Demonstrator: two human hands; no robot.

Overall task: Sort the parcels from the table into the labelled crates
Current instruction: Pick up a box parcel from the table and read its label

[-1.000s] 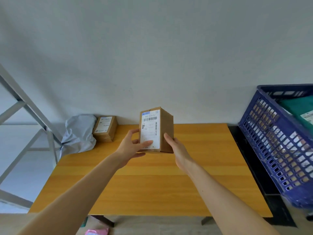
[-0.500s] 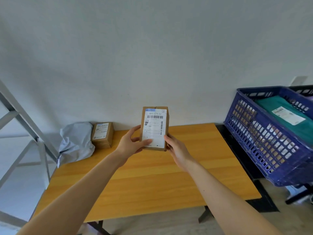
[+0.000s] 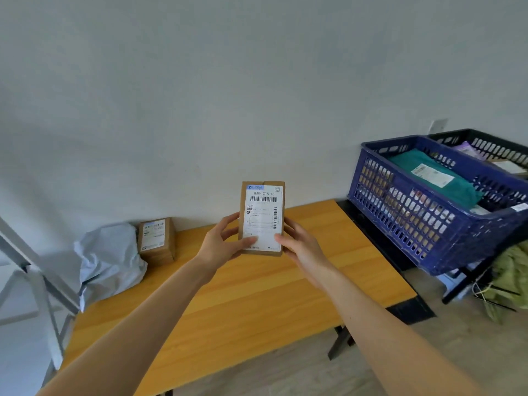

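I hold a small brown cardboard box (image 3: 263, 207) upright above the wooden table (image 3: 257, 298), its white shipping label facing me. My left hand (image 3: 221, 242) grips its left lower edge, thumb on the label. My right hand (image 3: 300, 242) grips the right lower edge, thumb across the front. A second brown box (image 3: 156, 241) stands at the table's far left by the wall, next to a grey poly mailer (image 3: 107, 258). To the right a blue crate (image 3: 428, 212) holds a green parcel (image 3: 434, 178) with a label.
A black crate (image 3: 491, 147) with parcels sits behind the blue one, both on a dark stand. A grey metal frame (image 3: 28, 270) stands left of the table. Greenish material (image 3: 511, 284) lies on the floor at the right.
The view has swung right, bringing both crates into view. The box has turned so its label faces me squarely, and my right thumb now lies on the front.
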